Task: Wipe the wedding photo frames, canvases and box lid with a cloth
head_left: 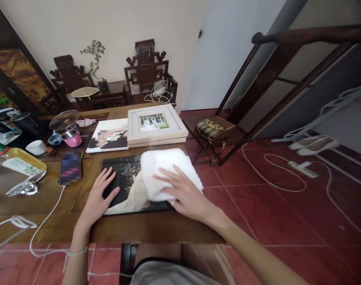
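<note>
A dark photo print (pixel 125 174) lies flat near the front edge of the wooden table (pixel 144 231). My left hand (pixel 100 194) rests on the print's left part, fingers spread and flat. My right hand (pixel 184 192) presses flat on a folded white towel (pixel 168 170) that covers the print's right half. Neither hand grips anything.
Behind the print lie a framed photo (pixel 155 123) on another frame and an unframed print (pixel 108 136). To the left are a phone (pixel 69 167) on a cable, a pink cup (pixel 73 138), a yellow tray (pixel 18 160). A power strip (pixel 304 168) and cables lie on the red floor.
</note>
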Demonstrator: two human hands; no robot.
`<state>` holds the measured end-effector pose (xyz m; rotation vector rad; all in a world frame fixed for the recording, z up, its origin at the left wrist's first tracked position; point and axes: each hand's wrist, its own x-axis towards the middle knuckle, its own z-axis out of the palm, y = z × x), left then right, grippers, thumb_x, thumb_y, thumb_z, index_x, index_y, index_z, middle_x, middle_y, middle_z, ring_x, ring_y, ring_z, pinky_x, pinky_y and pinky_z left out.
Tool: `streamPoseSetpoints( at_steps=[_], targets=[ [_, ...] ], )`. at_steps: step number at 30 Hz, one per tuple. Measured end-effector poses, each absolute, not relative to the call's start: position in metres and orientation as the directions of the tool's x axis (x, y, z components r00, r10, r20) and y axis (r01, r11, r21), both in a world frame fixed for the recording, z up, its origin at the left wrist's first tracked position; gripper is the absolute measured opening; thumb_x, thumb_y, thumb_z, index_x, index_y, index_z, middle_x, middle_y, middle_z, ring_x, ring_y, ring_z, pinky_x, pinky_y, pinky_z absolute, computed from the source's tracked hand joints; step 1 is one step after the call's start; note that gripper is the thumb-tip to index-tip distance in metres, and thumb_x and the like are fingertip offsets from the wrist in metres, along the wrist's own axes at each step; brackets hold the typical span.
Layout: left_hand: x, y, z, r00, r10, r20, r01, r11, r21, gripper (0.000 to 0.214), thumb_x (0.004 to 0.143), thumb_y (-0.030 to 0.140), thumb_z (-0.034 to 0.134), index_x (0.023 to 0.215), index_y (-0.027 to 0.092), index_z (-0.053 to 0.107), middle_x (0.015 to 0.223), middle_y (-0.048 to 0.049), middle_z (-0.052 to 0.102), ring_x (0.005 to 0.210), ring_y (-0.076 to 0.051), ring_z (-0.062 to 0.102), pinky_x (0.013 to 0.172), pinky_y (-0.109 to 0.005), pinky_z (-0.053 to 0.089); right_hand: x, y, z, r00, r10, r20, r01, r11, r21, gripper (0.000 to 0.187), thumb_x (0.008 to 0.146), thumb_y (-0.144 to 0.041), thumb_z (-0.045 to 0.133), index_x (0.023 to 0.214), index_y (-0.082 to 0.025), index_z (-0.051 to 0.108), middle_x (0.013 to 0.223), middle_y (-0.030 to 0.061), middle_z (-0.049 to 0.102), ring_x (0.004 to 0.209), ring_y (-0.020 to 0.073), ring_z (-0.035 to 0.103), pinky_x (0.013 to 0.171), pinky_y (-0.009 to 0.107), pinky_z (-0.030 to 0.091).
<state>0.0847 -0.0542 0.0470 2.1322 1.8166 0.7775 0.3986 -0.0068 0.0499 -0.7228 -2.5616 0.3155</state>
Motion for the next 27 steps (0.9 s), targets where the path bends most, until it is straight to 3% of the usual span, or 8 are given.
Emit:
streamPoseSetpoints(
  at_steps=[7,11,15,23,27],
  targets=[
    [0.084,-0.055,0.048,0.145,0.956,0.255,0.852,-0.251,0.459,0.051,0.096,0.043,0.049,0.143,0.027,0.043,0.155,-0.0055,0.036,0.146,-0.026,0.022,0.117,-0.052,0.023,0.422,-0.058,0.047,-0.798,0.396,0.455,0.27,0.909,-0.317,0.029,0.067,-0.003,0.046,0.08,-0.02,0.065,0.144,0.0053,0.051,0.142,0.0269,0.029,0.117,0.059,0.014],
    [0.082,-0.054,0.047,0.17,0.949,0.266,0.849,-0.278,0.449,0.051,0.095,0.042,0.051,0.143,0.027,0.043,0.155,-0.0059,0.036,0.146,-0.026,0.022,0.117,-0.053,0.023,0.422,-0.037,0.054,-0.828,0.441,0.346,0.313,0.876,-0.367,0.041,0.066,-0.003,0.047,0.094,-0.025,0.068,0.144,0.0016,0.05,0.141,0.0238,0.031,0.117,0.056,0.015],
    [0.081,-0.053,0.046,0.176,0.945,0.274,0.85,-0.287,0.442,0.049,0.095,0.04,0.051,0.142,0.026,0.044,0.154,-0.0067,0.037,0.146,-0.026,0.023,0.117,-0.052,0.024,0.411,0.01,0.054,-0.806,0.489,0.334,0.371,0.856,-0.359,0.049,0.065,-0.003,0.049,0.104,-0.026,0.069,0.144,0.0033,0.05,0.14,0.0245,0.034,0.116,0.057,0.015],
    [0.082,-0.053,0.048,0.141,0.957,0.254,0.853,-0.248,0.459,0.049,0.095,0.041,0.052,0.14,0.025,0.046,0.153,-0.007,0.039,0.145,-0.026,0.025,0.117,-0.051,0.024,0.401,0.067,0.043,-0.709,0.554,0.436,0.441,0.831,-0.338,0.032,0.08,-0.01,0.05,0.104,-0.02,0.069,0.129,0.0137,0.063,0.134,0.0283,0.043,0.113,0.059,0.024],
    [0.082,-0.054,0.047,0.123,0.963,0.24,0.85,-0.227,0.475,0.049,0.095,0.042,0.052,0.141,0.025,0.046,0.153,-0.0065,0.038,0.145,-0.025,0.024,0.118,-0.051,0.023,0.41,0.032,0.044,-0.74,0.521,0.426,0.404,0.85,-0.339,0.038,0.074,-0.006,0.048,0.102,-0.022,0.068,0.136,0.0091,0.058,0.138,0.0268,0.038,0.115,0.059,0.018]
  ],
)
